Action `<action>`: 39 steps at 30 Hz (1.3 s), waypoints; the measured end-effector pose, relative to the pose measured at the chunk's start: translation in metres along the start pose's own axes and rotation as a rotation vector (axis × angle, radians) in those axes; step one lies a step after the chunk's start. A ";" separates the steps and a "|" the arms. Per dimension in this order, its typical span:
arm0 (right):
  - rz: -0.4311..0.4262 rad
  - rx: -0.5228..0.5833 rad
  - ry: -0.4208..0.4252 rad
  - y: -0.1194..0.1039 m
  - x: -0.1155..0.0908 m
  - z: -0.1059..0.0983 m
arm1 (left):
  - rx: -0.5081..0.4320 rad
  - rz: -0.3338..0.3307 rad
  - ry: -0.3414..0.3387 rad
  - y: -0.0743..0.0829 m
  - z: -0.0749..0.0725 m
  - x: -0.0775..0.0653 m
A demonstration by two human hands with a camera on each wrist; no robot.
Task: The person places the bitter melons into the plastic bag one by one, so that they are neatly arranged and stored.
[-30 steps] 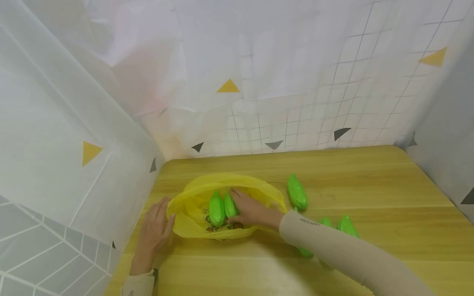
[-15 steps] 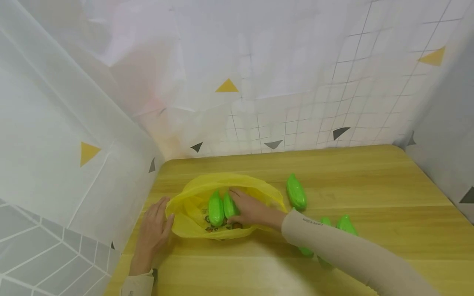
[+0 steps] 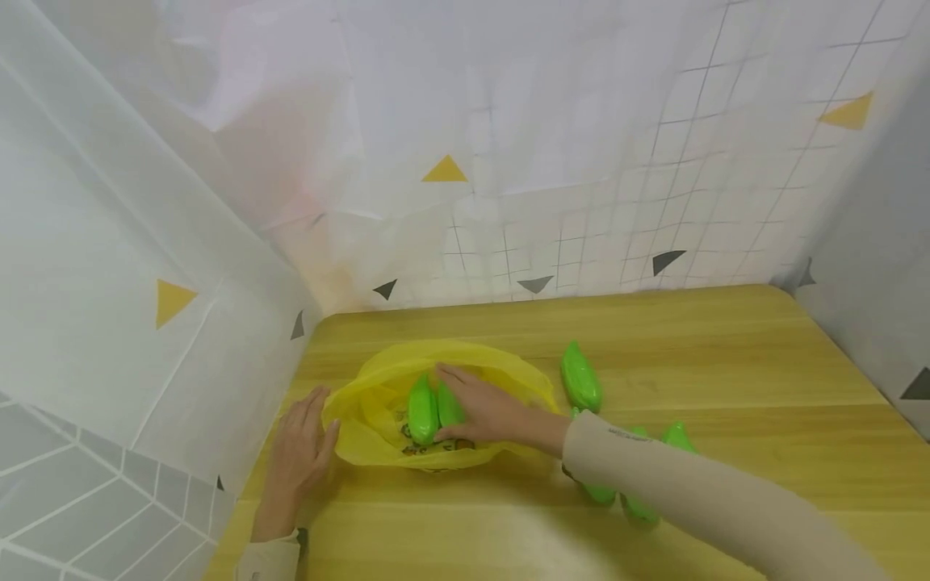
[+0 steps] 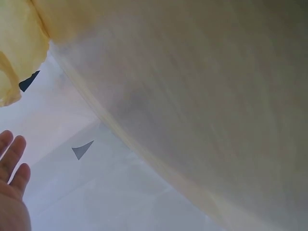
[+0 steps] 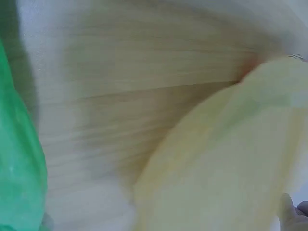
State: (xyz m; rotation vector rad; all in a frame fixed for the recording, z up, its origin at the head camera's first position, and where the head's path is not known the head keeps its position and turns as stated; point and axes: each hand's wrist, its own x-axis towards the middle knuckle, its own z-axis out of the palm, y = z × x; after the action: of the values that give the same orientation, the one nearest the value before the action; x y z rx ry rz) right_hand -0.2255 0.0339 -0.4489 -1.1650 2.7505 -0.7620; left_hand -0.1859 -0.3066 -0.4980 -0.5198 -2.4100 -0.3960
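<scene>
A yellow plastic bag (image 3: 385, 454) lies on the table with its mouth held wide. Inside it, one shiny green gourd-shaped thing (image 3: 422, 413) rests beside a second green gourd-shaped thing (image 3: 449, 407). My right hand (image 3: 483, 411) reaches in over the bag's right side, holding the second one with fingers at its far end and thumb at its near end. Its right side is hidden under the palm. At the bag's left rim, my left hand (image 3: 298, 452) rests with extended fingers; in the left wrist view those fingers (image 4: 12, 154) are spread below the bag (image 4: 24, 48).
Right of the bag, another green gourd-shaped thing (image 3: 581, 379) lies near the back. Several more, such as a green one (image 3: 600, 494), are partly covered by the right sleeve (image 3: 676, 476). White patterned sheets (image 3: 567, 161) stand behind and left of the wooden table (image 3: 763, 363).
My right hand has shifted slightly left in the bag with the green gourd-shaped thing, closer to the other one. My left hand stays at the rim.
</scene>
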 end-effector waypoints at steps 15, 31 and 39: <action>0.046 0.054 0.040 -0.003 -0.026 -0.039 | 0.006 0.004 -0.010 0.000 0.001 -0.002; 0.090 0.048 0.206 0.045 -0.063 -0.093 | 0.014 -0.009 -0.007 -0.001 0.001 0.000; 0.155 0.005 0.237 0.066 -0.093 -0.097 | 0.013 0.008 0.014 0.000 0.000 0.000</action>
State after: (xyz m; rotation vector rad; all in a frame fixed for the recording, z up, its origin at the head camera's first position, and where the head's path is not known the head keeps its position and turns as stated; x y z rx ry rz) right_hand -0.2259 0.1775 -0.4067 -0.8983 2.9823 -0.9422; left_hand -0.1860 -0.3070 -0.4979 -0.5190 -2.3949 -0.3794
